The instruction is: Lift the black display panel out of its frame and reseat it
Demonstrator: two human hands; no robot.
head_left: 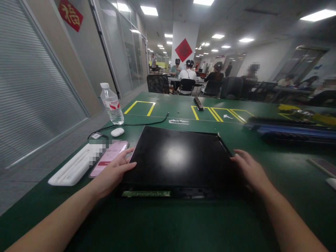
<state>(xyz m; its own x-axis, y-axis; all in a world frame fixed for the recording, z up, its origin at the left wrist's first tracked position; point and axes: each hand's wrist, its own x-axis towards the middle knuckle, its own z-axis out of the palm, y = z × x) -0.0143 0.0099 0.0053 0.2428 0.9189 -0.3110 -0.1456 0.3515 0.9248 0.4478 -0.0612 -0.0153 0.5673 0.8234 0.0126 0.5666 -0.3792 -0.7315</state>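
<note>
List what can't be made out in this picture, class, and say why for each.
All in the head view:
Panel, underside: hidden by its own upper face.
Right hand, some fingers: hidden by the hand itself and the panel.
Long white item, far end: covered by pixel blocks.
Bottle label, small print: too small to read.
Blue item: blurred.
Small white item: cut off by the right edge.

Smooth, glossy black panel (178,157).
</note>
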